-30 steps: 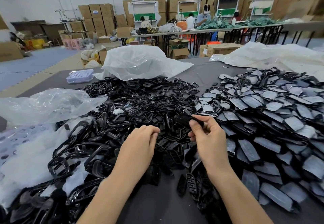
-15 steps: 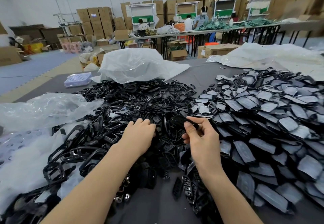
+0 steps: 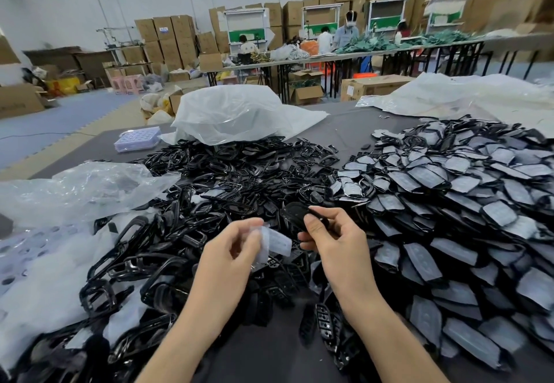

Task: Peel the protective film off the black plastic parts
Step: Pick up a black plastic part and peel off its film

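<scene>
Head: left hand [image 3: 230, 249], film [image 3: 276, 241]; right hand [image 3: 334, 240], part [image 3: 295, 214].

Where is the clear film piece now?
In the head view, near the centre, the film piece is pinched by the left hand, just below and left of the black part that the right hand holds.

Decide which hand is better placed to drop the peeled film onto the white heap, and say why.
Left, probably. The left hand pinches the film, and the white heap lies on its side of the table. The right hand holds the black part and is farther from the heap.
</scene>
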A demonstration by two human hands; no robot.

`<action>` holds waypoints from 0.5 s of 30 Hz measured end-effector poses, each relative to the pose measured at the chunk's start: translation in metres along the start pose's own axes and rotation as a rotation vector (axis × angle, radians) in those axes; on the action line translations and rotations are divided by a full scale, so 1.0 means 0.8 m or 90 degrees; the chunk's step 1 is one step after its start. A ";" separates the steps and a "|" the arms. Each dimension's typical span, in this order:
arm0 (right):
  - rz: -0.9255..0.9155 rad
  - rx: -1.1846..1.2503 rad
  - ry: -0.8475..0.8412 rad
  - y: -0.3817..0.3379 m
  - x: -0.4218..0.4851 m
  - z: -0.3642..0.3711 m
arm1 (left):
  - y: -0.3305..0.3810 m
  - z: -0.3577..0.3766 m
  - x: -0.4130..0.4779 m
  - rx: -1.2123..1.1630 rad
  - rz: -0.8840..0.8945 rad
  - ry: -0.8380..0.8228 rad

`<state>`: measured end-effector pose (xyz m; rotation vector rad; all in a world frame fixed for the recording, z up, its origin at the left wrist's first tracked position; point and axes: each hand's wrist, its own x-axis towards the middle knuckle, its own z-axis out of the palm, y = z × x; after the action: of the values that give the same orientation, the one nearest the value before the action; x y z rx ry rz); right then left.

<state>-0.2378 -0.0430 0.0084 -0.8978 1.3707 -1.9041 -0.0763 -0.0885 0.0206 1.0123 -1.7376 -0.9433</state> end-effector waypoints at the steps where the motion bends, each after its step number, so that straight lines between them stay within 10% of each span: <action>1: 0.023 0.015 -0.018 0.000 -0.001 0.002 | 0.000 0.002 -0.007 -0.018 -0.006 -0.005; 15: 0.197 0.149 -0.182 -0.002 -0.008 0.007 | -0.004 -0.003 -0.018 -0.080 0.006 0.031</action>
<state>-0.2294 -0.0404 0.0100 -0.7585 1.0264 -1.5910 -0.0694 -0.0770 0.0139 0.9374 -1.6203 -1.0009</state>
